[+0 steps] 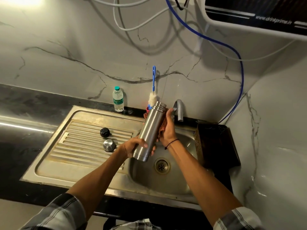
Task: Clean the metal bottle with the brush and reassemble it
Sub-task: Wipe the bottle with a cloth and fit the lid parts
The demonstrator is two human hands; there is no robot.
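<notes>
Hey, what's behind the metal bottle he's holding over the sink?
Behind the metal bottle shows a checked cloth, pressed on by the right hand. Past its mouth stands a blue-handled brush. The brush's lower end and most of the cloth are covered.

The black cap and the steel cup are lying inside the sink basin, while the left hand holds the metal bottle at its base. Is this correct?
Not quite. The head view shows the black cap and the steel cup on the ribbed drainboard beside the basin, not inside it. The left hand does hold the metal bottle at its base.
</notes>
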